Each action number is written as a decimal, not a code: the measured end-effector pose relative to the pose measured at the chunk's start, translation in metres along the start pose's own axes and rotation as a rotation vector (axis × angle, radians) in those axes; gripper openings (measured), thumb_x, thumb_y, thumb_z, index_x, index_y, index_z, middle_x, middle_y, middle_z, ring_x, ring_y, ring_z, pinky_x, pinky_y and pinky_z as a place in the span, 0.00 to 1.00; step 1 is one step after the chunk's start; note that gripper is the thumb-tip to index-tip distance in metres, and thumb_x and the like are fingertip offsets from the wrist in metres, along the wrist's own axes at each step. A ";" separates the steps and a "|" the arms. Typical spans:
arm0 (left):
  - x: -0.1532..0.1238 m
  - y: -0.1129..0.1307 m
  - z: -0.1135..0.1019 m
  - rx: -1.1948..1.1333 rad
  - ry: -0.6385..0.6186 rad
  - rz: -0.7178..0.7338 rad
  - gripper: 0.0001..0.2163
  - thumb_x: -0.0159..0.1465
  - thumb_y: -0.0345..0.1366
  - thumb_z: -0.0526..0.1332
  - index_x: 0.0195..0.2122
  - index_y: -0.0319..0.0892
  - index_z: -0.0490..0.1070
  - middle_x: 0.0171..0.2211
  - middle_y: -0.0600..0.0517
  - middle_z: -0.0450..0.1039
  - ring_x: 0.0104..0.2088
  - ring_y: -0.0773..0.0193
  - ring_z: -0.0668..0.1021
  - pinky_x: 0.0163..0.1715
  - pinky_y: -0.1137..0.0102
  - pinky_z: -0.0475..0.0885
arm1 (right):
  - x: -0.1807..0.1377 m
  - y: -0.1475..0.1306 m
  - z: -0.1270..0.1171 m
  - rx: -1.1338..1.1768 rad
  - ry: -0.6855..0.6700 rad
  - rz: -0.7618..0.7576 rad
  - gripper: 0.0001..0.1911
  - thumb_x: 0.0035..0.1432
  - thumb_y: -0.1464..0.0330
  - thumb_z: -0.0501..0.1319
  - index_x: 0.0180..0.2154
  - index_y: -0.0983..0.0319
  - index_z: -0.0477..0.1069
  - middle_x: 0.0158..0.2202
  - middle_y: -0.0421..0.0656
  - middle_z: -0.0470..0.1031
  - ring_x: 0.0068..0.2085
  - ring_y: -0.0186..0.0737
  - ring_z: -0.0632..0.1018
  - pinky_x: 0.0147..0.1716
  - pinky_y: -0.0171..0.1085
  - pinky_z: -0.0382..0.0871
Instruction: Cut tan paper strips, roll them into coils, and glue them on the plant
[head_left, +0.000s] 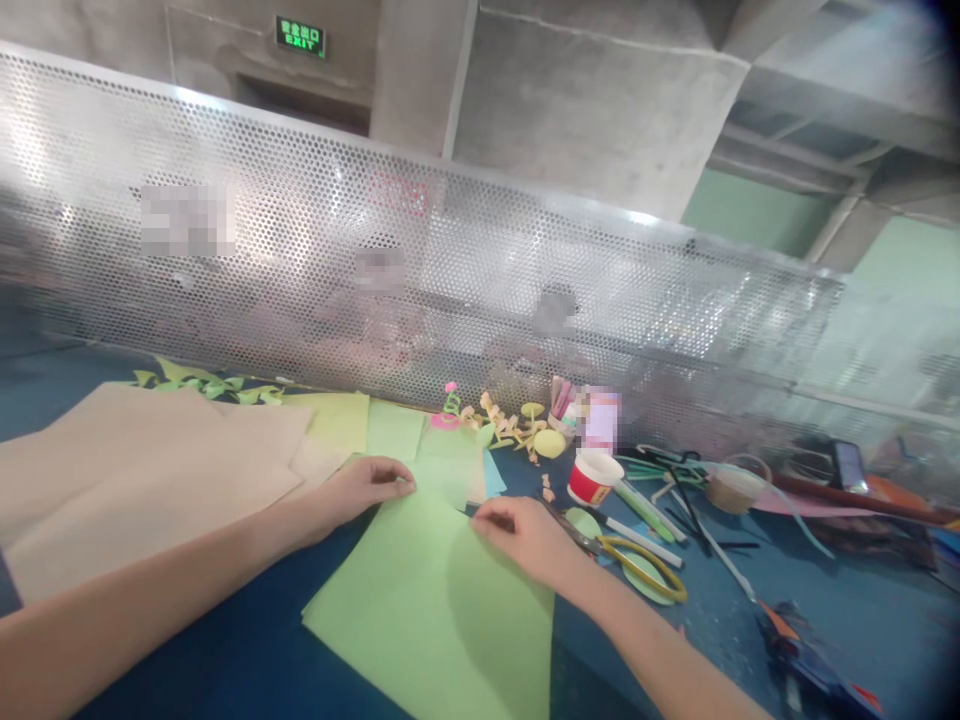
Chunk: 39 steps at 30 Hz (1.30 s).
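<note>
One light-green rectangular sheet of craft paper (pixel 435 600) is lying flat on the dark blue table top (pixel 247 660), and every place below is being given relative to it. Left hand (pixel 367 485): fingers curled together, tips pressing down at the sheet's far left corner. Right hand (pixel 525 535): fingers drawn together at the sheet's far right edge, seemingly pinching it; whether anything else is in the pinch I cannot tell. Handling, as a judgement: the sheet is looking very light, thin and limp, creasing easily and sliding readily on the smooth top, so it is best being taken by a corner or edge, with the other hand steadying it. Just right of the sheet, yellow-handled metal scissors (pixel 637 565) are lying on the table. Farther right, a red-and-white paper cup (pixel 592 478) is standing. Left of the sheet, large beige paper sheets (pixel 150 480) are lying overlapped.
</note>
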<state>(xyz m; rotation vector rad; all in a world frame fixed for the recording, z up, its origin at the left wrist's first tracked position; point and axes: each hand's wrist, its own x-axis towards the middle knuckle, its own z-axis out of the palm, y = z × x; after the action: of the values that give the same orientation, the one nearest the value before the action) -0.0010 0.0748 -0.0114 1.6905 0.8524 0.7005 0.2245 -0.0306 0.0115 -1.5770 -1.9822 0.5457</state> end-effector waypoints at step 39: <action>0.008 0.004 -0.018 -0.381 0.182 -0.014 0.11 0.48 0.41 0.67 0.26 0.38 0.73 0.25 0.54 0.73 0.28 0.68 0.74 0.33 0.73 0.67 | -0.002 0.026 -0.056 0.144 -0.008 0.191 0.16 0.51 0.56 0.58 0.28 0.63 0.72 0.15 0.35 0.65 0.18 0.30 0.63 0.19 0.29 0.54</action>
<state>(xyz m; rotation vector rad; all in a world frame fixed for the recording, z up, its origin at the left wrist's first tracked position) -0.0099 0.0904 -0.0025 1.2935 0.7968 0.9531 0.2801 -0.0280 0.0378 -1.6849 -1.7656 0.7532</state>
